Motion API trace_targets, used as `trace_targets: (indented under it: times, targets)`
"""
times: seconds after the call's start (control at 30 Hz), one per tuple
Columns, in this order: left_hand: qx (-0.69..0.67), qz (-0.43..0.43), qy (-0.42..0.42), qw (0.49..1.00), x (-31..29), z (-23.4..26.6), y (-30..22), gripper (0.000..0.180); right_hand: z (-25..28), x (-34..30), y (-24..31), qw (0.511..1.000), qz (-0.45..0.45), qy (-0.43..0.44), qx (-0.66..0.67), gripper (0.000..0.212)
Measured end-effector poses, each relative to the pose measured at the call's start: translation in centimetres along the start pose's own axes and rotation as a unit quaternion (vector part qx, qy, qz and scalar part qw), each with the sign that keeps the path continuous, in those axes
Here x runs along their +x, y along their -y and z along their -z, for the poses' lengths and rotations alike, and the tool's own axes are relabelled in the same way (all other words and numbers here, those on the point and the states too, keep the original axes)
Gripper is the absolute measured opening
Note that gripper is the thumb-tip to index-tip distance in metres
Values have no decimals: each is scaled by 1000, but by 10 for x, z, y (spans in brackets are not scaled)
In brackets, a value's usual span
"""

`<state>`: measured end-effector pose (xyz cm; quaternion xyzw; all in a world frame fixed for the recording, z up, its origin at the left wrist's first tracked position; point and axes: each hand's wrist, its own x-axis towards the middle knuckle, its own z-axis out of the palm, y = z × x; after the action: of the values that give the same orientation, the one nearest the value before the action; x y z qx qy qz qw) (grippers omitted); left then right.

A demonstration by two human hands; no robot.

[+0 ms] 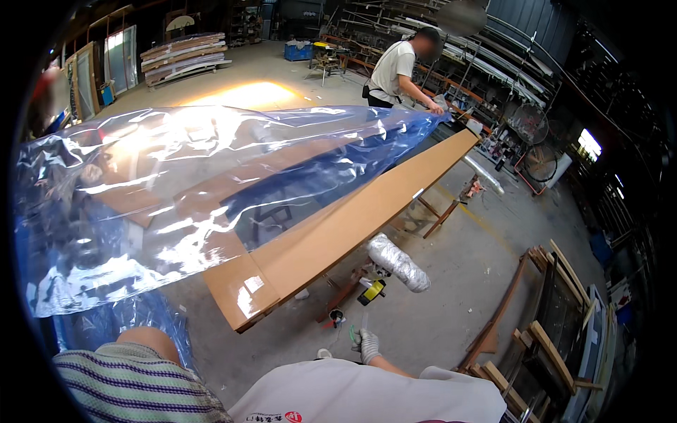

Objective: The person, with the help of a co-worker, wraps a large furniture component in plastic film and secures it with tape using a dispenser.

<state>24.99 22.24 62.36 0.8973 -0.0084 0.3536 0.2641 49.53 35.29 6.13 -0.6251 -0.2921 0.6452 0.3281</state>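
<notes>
A large sheet of clear plastic film (162, 240) spreads across the left over a long rectangular frame edged with brown cardboard (352, 211). My right hand (368, 347), in a pale knitted glove, is low beside the frame's near end. It is closed around a slim green tool (353, 334); its exact kind is too small to tell. At lower left is a striped cloth sleeve (134, 384) with bare skin beyond it. My left hand cannot be made out there. Across the frame, a co-worker (395, 74) in a light shirt holds the film's far end.
Under the frame's near side are a silver-wrapped roll (399, 264) and a yellow-and-black tape roll (371, 292). Wooden-edged frames (550, 345) lean at right. A fan (540, 163) stands farther back. Stacked panels (185, 59) and a blue bin (298, 51) are at the back.
</notes>
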Motion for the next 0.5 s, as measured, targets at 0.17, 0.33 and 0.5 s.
trace_targets:
  times: [0.17,0.33,0.5]
  targets:
    - [5,-3,-5,1000,-20,-12,-22,32,-7,-11,-21,999,29,28,-21,27]
    - [-3,11,-16,1000,-27,-18,-29,34,-12,-18,-33,997,-32,55,-46,23]
    - [-1,3,-14,1000,-48,-25,-42,36,-19,-3,-20,988,6,107,-114,24]
